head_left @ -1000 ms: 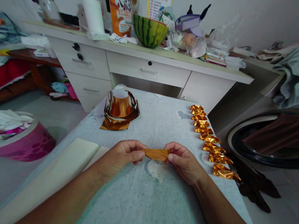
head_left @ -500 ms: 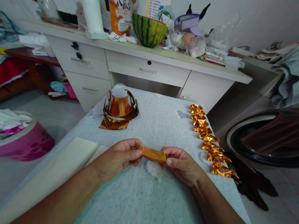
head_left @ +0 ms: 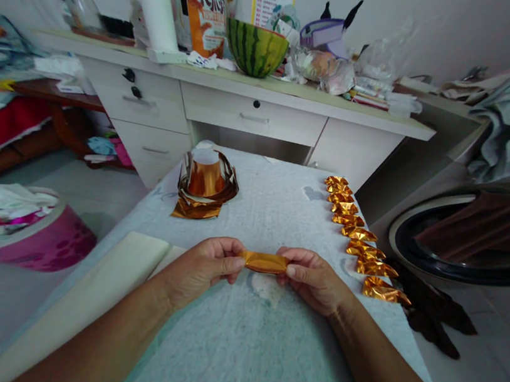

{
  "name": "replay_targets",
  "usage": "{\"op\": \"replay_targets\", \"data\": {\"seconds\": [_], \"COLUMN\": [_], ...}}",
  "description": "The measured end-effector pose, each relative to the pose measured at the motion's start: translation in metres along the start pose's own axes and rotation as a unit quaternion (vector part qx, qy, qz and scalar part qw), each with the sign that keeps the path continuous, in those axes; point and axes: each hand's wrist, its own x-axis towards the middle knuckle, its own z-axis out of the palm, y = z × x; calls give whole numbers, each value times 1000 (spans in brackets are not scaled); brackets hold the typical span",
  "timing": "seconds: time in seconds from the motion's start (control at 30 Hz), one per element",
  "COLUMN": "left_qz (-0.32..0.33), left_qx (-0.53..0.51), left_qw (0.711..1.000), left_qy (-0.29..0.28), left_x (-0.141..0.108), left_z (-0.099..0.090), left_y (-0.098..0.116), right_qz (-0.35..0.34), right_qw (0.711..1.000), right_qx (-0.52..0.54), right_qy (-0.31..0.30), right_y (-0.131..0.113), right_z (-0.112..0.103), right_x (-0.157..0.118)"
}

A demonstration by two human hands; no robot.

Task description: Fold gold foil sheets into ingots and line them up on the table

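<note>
A folded strip of gold foil paper [head_left: 266, 263] is stretched level above the table between my two hands. My left hand [head_left: 213, 265] pinches its left end between thumb and fingers. The right end is pinched the same way by my right hand [head_left: 313, 279]. Along the table's right edge runs a row of several folded gold foil pieces [head_left: 359, 233]. Toward the back left, loose gold foil sheets [head_left: 198, 208] lie around an upturned cup shape wrapped in gold foil [head_left: 207, 175] with a pale top.
Under my left forearm lies a pale folded sheet [head_left: 114, 279] on the cloth-covered table [head_left: 251, 355]. Beyond stands a white desk [head_left: 251, 114] bearing a watermelon half [head_left: 256, 49]. A pink bin [head_left: 53, 238] is at left, a washing machine [head_left: 438, 236] at right.
My hands keep the same pinch on the gold foil strip, which looks slightly more level. The whole view has shifted a little.
</note>
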Motion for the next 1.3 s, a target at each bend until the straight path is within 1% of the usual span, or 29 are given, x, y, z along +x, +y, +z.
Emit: {"op": "replay_targets", "data": {"seconds": [0.17,0.33,0.5,0.7,0.9,1.07,1.3], "left_qz": [-10,-13,-9,-1,-3,-9,-9], "left_qx": [11,5,-19,-46,-22,-7,-3], "left_qw": [1000,1000,1000,999,999,1000,1000], "left_qy": [8,16,-4,-30,-23,-17,-21], "left_x": [0,0,1,1,1,3,4], "left_z": [1,3,3,1,0,-1,-1], "left_y": [-1,-1,-2,-3,-1,-4,-5], "right_qz": [10,10,3,-2,-13,-13,-28], "right_qw": [1000,1000,1000,1000,999,999,998], "right_qx": [4,-5,-23,-18,-37,-45,-55], "right_qy": [3,0,-4,-9,-39,-24,-28], "right_y": [2,1,2,4,4,3,5], "right_z": [-3,-1,0,-4,-6,-5,-6], "right_x": [-1,-1,-1,-2,-1,0,0]}}
